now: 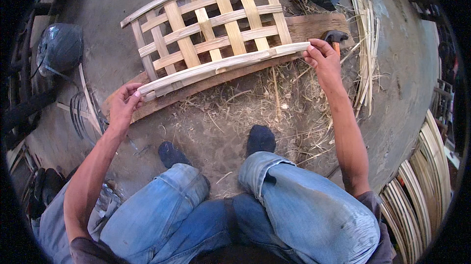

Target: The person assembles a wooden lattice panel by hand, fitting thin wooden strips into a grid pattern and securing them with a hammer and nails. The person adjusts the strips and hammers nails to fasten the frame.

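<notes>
A woven bamboo lattice panel (205, 27) is tilted in front of me, pale strips crossing over and under between two long edge strips. My left hand (126, 101) pinches the left end of its near edge strip (223, 66). At the other end of that strip, the thumb and fingers of my right hand (324, 55) are closed on the tip. Below the panel lies a brown wooden plank (319, 26). Close beyond my right hand, a hammer (335, 37) with a dark head and orange handle rests by the plank's right end.
Thin split bamboo strips (365, 48) lie in a bundle at right, with more stacked slats (417, 190) at lower right. Shavings (274, 102) litter the floor around my socked feet (260, 139). A round plastic-wrapped bundle (59, 48) sits at left, near dark coiled strapping (81, 112).
</notes>
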`<state>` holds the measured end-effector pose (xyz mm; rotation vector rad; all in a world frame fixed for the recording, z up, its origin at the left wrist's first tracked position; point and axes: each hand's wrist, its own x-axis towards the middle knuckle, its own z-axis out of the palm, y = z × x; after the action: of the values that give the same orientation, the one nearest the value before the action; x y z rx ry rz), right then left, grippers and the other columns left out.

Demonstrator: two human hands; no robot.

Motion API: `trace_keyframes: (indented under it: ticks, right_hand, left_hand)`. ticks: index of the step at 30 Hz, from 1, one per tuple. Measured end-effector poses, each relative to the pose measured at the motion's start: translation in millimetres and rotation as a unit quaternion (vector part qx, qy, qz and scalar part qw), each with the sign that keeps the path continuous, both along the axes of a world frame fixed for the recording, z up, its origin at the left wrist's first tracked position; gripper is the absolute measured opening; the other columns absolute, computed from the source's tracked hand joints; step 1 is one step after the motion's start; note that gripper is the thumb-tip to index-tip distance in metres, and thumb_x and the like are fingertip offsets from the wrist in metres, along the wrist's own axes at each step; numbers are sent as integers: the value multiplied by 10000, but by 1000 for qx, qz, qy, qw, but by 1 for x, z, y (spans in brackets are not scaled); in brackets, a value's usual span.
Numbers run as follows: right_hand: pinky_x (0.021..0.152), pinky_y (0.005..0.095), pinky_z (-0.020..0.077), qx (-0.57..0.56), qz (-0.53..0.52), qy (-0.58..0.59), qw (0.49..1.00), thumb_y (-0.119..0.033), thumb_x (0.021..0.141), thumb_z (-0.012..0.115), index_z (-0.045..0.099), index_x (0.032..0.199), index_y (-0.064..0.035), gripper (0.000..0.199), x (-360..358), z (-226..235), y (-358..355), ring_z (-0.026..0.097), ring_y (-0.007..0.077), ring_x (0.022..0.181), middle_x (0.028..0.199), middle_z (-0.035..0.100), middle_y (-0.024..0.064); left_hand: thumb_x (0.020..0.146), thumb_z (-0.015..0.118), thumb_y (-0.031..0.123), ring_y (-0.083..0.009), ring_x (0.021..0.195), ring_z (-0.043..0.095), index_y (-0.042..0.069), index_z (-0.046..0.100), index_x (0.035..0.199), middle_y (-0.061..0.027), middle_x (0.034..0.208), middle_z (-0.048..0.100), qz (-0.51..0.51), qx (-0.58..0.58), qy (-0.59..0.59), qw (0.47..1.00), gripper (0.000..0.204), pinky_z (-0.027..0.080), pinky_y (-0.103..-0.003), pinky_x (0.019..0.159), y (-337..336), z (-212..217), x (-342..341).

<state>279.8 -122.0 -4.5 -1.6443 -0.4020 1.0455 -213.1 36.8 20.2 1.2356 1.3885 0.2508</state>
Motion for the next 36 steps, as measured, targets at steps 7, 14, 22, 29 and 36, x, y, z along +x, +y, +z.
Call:
trace_keyframes:
  ticks: [7,14,22,29,36]
  right_hand:
    - [677,235,543,3,5,-7,1000,-74,901,676,624,1093,-6,211,2,-9,4,649,118,791,945,662,56]
    - [654,225,528,-29,20,-46,998,-118,886,704,641,1059,-4,216,3,-9,4,637,105,771,888,665,42]
    - [659,232,525,-39,47,-64,996,-126,886,702,633,1075,0,238,3,-8,6,636,109,777,890,666,43]
    - [692,251,536,-50,36,-56,997,-143,898,690,630,1098,-7,249,14,-18,4,653,129,817,972,667,60]
    - [679,209,515,-42,45,-30,998,-132,932,656,630,1104,-53,191,22,-19,2,615,74,781,911,640,1]
  left_hand:
    - [954,594,103,-80,814,581,34,593,1137,-17,940,631,-22,30,34,999,196,474,-229,722,-1,-7,-8]
    - [942,613,113,-79,803,582,24,597,1094,-19,932,633,10,29,10,999,177,471,-225,710,1,-8,-8]
    - [949,611,180,-76,777,564,43,597,1089,-4,898,619,-1,21,16,1000,197,459,-232,688,0,-12,-10]
    - [942,626,173,-90,814,587,18,602,1099,-29,956,642,-13,13,4,1000,221,486,-234,726,-3,-6,-11]
    - [947,637,204,-75,823,583,41,592,1116,-15,928,640,-21,2,-8,1000,239,481,-232,722,-4,-10,-14]
